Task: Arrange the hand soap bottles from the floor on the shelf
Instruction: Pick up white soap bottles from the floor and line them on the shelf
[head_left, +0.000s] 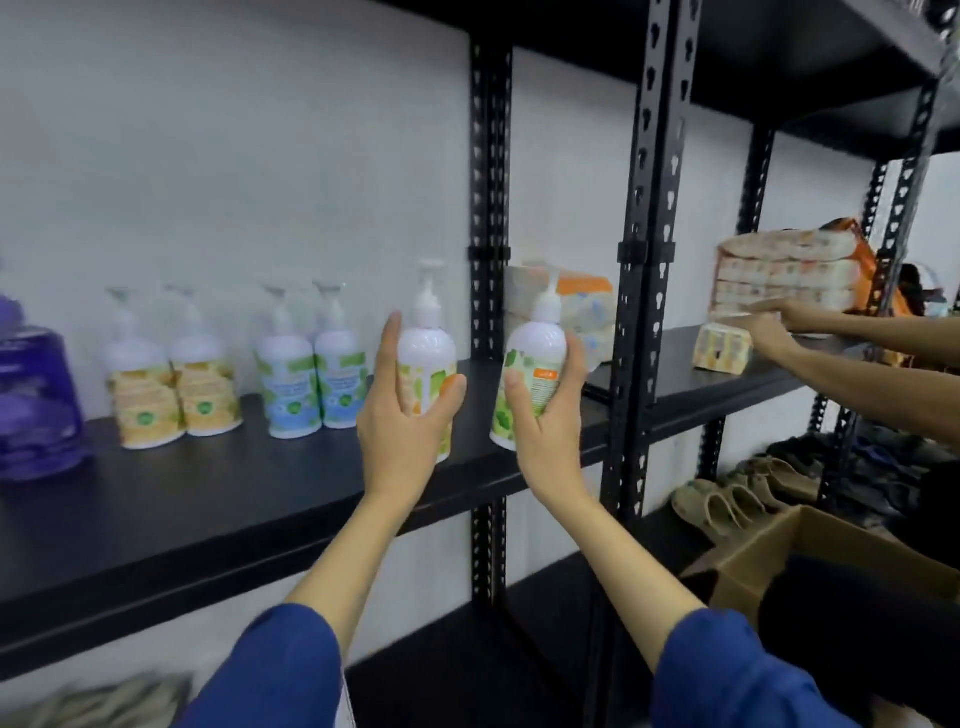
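My left hand grips a white pump bottle with a green and orange label, held upright over the black shelf. In my right hand is a second pump bottle with a green label, tilted slightly, its base near the shelf's right part. Standing further left on the shelf are two yellow-label soap bottles and two blue-label soap bottles, side by side in pairs.
A purple container sits at the shelf's left end. Black slotted uprights divide the bays. Tissue packs lie on the right shelf, where another person's hands reach. A cardboard box and sandals are below right.
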